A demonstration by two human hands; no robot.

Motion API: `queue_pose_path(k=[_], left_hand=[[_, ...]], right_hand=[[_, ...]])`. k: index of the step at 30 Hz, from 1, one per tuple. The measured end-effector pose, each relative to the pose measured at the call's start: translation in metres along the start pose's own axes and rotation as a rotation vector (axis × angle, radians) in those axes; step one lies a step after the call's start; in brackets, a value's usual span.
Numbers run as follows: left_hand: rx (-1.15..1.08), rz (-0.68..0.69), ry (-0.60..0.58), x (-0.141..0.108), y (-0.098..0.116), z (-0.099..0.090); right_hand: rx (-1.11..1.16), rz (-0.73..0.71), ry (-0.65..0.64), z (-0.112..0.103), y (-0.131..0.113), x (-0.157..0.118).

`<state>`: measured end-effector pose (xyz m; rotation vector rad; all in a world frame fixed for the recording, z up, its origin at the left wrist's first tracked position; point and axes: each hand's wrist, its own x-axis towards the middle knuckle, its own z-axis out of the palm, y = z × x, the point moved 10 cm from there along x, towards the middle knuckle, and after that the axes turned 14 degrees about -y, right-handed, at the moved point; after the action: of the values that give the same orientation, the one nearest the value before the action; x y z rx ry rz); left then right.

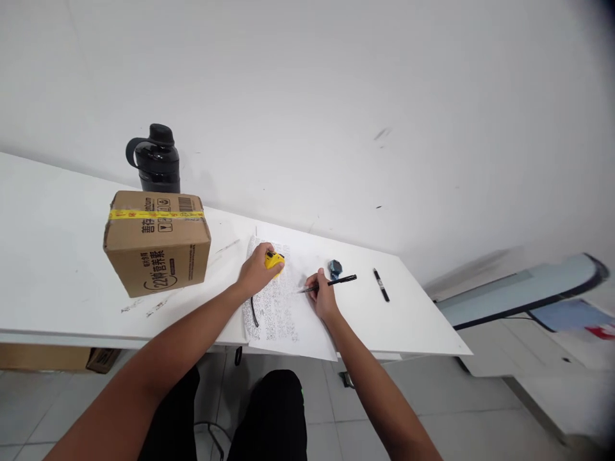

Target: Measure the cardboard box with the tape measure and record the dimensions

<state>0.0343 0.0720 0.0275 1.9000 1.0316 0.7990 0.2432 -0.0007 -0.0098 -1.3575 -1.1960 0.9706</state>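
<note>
1. Bare forearms and black-trousered legs (269, 416) are closest, at the tabletop's front edge.
2. Left hand (255, 271): fingers curled closed around a yellow-and-black object (273, 261), held over the printed paper (276, 307).
3. Right hand (321, 296): fingers pinched together on a black pen (342, 280), its point low over the paper; whether it touches cannot be told.
4. That paper lies mid-tabletop, its near end hanging past the front edge. The left hand and wrist cover part of its left side, just above a dark strip (254, 312).
5. Just beyond the right hand, towards the back edge, sits a blue watch-like item (335, 268); a marker (381, 285) lies nearer the right edge.
6. Left of the paper stands a taped cardboard box (158, 256), hiding the base of a black bottle (161, 160) by the back edge.
7. White tabletop (48, 256), smudged before the box; pale, scuffed wall (312, 96) behind, grey tiled floor (423, 410) below.
8. Beyond the right edge, a dark-rimmed pale panel (523, 285) slants.
</note>
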Motion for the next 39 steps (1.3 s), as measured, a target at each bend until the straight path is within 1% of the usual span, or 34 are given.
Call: queue_pose_path(k=[3, 5, 8, 11, 13, 16, 22, 26, 28, 30, 34, 36, 39], left_hand=[[0.036, 0.054, -0.021, -0.001, 0.008, 0.000], [0.027, 0.061, -0.024, -0.002, 0.008, 0.000], [-0.018, 0.034, -0.006, -0.002, 0.000, -0.002], [-0.084, -0.014, 0.000, -0.001, -0.010, -0.002], [-0.119, -0.051, -0.001, 0.000, -0.016, -0.002], [-0.123, -0.070, -0.007, 0.001, -0.020, -0.001], [-0.138, 0.003, -0.024, 0.001, -0.010, 0.001], [-0.121, 0.035, -0.030, 0.001, -0.005, 0.000], [-0.071, 0.039, -0.021, -0.001, -0.004, -0.002], [0.025, 0.049, -0.001, -0.003, 0.001, -0.005], [0.322, 0.125, 0.025, -0.011, 0.028, -0.004], [0.439, 0.143, -0.011, -0.019, 0.041, -0.001], [0.548, 0.141, -0.157, -0.039, 0.056, 0.003]], right_hand=[[-0.163, -0.022, 0.056, 0.002, -0.007, -0.003], [-0.322, -0.041, 0.093, 0.004, -0.013, -0.008], [-0.558, -0.093, 0.158, 0.004, -0.025, -0.014], [-0.691, -0.185, 0.223, 0.002, -0.034, -0.017], [-0.700, -0.195, 0.251, -0.002, -0.030, -0.014], [-0.656, -0.141, 0.271, -0.009, -0.015, -0.007], [-0.535, -0.037, 0.271, -0.022, 0.005, 0.001], [-0.491, -0.057, 0.269, -0.021, 0.003, 0.002], [-0.502, -0.079, 0.272, -0.018, -0.002, 0.002], [-0.516, -0.075, 0.283, -0.016, -0.007, 0.001], [-0.565, -0.041, 0.285, -0.009, -0.017, 0.000], [-0.630, -0.029, 0.273, -0.004, -0.023, -0.001], [-0.759, -0.050, 0.256, 0.008, -0.030, -0.003]])
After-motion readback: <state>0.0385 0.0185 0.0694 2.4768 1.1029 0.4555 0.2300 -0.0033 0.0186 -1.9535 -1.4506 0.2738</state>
